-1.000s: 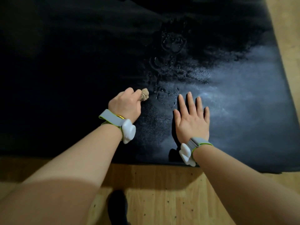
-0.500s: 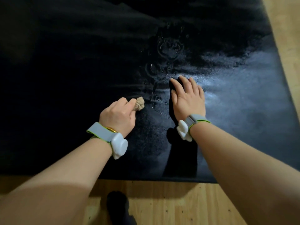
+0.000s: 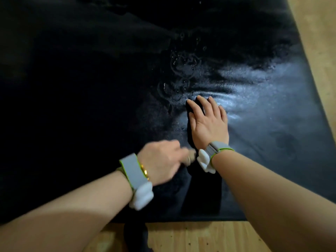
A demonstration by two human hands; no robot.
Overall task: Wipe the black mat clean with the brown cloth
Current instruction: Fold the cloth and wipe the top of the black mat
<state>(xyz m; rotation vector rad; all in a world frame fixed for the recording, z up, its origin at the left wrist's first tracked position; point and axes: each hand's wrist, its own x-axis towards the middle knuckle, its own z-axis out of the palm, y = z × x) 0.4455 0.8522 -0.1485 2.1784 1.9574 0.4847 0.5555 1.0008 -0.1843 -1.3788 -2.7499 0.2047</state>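
Black mat fills nearly all of the single head view, lying flat on a wooden floor that shows as a pale strip along the near edge and again at the far right. Past the middle of the mat sits a wet patch of beads and streaks of water, with a greyish sheen spreading to its right.

The left hand is blurred. Its fingers are curled round the brown cloth, bunched into a small wad of which only a tip pokes out past the knuckles, down on the mat just beside the right wrist. The right hand lies flat, fingers straight and slightly spread, palm pressed onto the mat at the near edge of the wet patch; it holds nothing. Both wrists wear a grey band with a white tab, and the left one also a thin gold bracelet.

The step in hand looks like the wiping itself, the cloth working the near part of the mat while the flat hand steadies the surface. Water remains beyond the right fingertips, so the job appears far from done. The next move likely calls for carrying the cloth forward into the droplets, past or around the bracing hand, with more of the wad opened out to soak them up.
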